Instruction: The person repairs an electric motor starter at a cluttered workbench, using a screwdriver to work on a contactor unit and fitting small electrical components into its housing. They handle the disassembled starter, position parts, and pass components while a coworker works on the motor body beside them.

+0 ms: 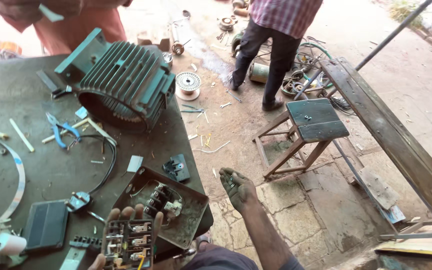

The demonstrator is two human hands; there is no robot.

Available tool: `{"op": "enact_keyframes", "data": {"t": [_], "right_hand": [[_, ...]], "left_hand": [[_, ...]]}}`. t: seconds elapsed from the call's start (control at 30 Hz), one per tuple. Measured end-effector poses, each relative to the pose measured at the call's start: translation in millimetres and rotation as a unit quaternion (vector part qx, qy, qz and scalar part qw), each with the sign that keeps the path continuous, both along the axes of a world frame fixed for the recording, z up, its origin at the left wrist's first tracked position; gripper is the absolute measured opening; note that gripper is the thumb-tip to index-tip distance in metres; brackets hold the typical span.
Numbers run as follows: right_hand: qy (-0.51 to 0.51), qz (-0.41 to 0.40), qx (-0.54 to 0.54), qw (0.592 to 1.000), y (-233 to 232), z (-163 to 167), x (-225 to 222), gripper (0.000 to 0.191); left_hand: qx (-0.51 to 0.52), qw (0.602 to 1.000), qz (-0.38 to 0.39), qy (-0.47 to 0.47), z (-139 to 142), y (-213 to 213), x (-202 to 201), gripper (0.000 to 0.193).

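My left hand (pixel 126 220) holds a brown electrical contact block (pixel 128 245) with metal terminals at the bottom edge, its fingers curled over the top of the block. Just right of it lies an open rusty metal switch box (pixel 188 220) with contacts inside. My right hand (pixel 237 187) reaches out past the table's corner, palm up and cupped, with a few small shiny metal parts (pixel 231 181) lying in it. A green finned motor housing (pixel 123 80) lies on its side at the far end of the dark table (pixel 26 165).
Blue-handled pliers (pixel 61 131), a black cable (pixel 107 167), a flat black box (pixel 46 225) and a small black part (pixel 177 167) lie on the table. A wooden stool (pixel 311 125) and a long bench (pixel 396 135) stand on the right. Two people (pixel 276 30) stand beyond.
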State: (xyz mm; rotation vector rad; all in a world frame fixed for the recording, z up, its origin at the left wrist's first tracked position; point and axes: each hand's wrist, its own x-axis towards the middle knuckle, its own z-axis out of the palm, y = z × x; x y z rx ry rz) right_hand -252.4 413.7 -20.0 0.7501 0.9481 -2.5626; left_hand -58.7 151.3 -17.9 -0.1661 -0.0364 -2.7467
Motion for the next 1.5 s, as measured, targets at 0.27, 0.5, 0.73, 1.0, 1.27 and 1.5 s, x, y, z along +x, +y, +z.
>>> {"op": "enact_keyframes", "data": {"t": [0.27, 0.5, 0.73, 1.0, 1.27, 1.5], "right_hand": [[0.085, 0.06, 0.03, 0.994, -2, 44, 30, 0.027], [0.174, 0.185, -0.183, 0.95, -24, 60, 69, 0.051], [0.186, 0.235, -0.204, 0.932, -43, 98, 92, 0.059], [0.141, 0.244, -0.146, 0.948, -51, 104, 90, 0.041], [0.068, 0.224, -0.12, 0.965, -54, 97, 96, 0.03], [0.018, 0.196, -0.144, 0.97, -61, 84, 100, 0.021]], "left_hand": [[-0.009, 0.999, -0.039, -0.002, 33, 5, 4, 0.059], [-0.082, 0.985, 0.049, -0.146, 78, 18, 28, 0.083], [-0.114, 0.977, 0.062, -0.169, 72, 7, 28, 0.086], [-0.04, 0.997, 0.003, -0.07, 32, -7, 11, 0.057], [0.051, 0.996, -0.068, 0.015, -16, -16, 3, 0.037], [0.019, 0.999, -0.026, -0.004, 1, -11, -3, 0.044]]}}
